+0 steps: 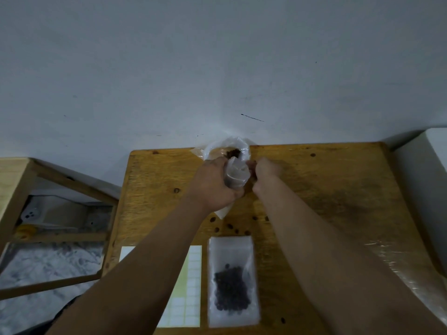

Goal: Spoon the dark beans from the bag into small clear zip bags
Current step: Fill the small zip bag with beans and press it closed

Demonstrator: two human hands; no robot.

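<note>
The wooden worktop (pixel 326 189) butts against a pale wall, with a sheet of blank labels (pixel 191 281) at its near edge. Just right of the labels lies a small zip bag (pixel 232 281) already holding dark beans. At the far edge the large clear bean bag (pixel 229 149) sits open, beans showing in its mouth. In front of it the left hand (pixel 215 184) has its grip clenched around an empty small zip bag (pixel 235 175), mouth up. The right hand (pixel 264 171) is touching that bag's right side; its grip looks closed, but blur hides any spoon. The film is probably light, limp and slippery, so pinching near the rim should keep it open. Loose beans (pixel 229 226) lie scattered between the hands and the filled bag.
</note>
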